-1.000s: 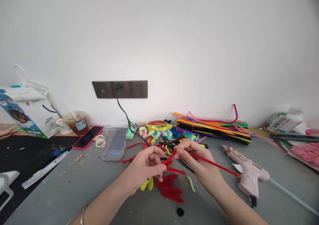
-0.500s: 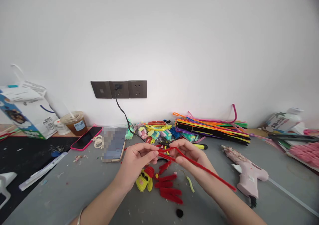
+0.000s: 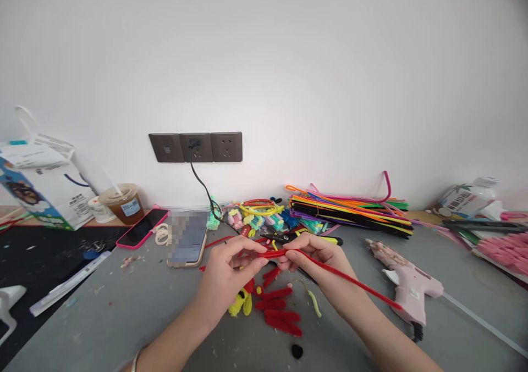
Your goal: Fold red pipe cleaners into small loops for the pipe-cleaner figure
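A red pipe cleaner (image 3: 350,277) stretches between both hands, folded into close strands in the middle. My left hand (image 3: 231,267) pinches the left end of the fold between thumb and fingers. On the other side, my right hand (image 3: 315,259) grips the strands, and a long tail runs down across the right wrist. Below the hands lie several red folded pieces (image 3: 282,316) and a yellow fuzzy figure (image 3: 237,305), partly hidden by the left hand. A short pale-green strip (image 3: 314,304) and a black pompom (image 3: 297,351) rest nearby.
A pink glue gun (image 3: 412,289) lies at the right. Behind the hands are a bundle of pipe cleaners (image 3: 350,215), small colourful pieces (image 3: 264,218) and black-handled pliers (image 3: 284,237). Two phones, one light-cased (image 3: 187,240) and one pink-cased (image 3: 142,228), lie left, beside a drink cup (image 3: 122,204).
My hands have drawn the strands level and closer together, with the right fingertips now pinching them. The tail of the pipe cleaner has swung further right, over the glue gun's handle in view.
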Motion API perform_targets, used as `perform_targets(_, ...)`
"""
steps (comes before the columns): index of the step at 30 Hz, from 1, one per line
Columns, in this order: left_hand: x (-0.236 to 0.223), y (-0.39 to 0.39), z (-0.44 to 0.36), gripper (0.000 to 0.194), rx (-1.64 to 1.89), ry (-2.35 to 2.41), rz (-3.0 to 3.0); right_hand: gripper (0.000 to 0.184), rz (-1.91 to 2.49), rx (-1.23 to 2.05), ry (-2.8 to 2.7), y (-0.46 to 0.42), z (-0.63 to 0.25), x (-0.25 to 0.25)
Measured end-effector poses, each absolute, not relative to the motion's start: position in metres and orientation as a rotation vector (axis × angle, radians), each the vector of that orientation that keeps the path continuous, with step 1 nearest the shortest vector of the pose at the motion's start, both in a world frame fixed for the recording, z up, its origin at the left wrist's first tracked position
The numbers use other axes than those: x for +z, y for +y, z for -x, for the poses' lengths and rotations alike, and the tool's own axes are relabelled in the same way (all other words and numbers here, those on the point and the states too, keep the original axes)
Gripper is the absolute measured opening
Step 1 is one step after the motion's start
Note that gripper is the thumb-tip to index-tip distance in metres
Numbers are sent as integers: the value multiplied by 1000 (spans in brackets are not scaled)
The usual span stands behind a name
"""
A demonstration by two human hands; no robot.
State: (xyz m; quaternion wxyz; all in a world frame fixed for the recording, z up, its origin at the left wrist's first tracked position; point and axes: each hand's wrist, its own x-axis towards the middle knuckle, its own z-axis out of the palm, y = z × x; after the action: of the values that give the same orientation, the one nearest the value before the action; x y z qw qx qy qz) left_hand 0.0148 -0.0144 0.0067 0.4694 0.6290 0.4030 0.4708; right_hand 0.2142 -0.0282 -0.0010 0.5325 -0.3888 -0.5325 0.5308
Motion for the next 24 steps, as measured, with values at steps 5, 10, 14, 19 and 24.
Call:
perform_targets(5,7,-14,-13,7,1239,936,-1620,26,929,1330,-1206,-30,-210,3)
perform_targets(10,8,-14,-13,8,1190,942,-1524,21,881,1338,-1201,-30,-208,3)
perform_targets(14,10,-15,-14,9,1130,941,-1461,16,829,1321,-1212,-29,-209,2)
perform_targets(19,12,-14,-15,26,980,914,-1355,14,838,1284,-1267,-27,-210,-1)
perform_targets(24,10,-15,-17,26,923,911,-1364,17,884,1258,-1309,-27,-210,-1)
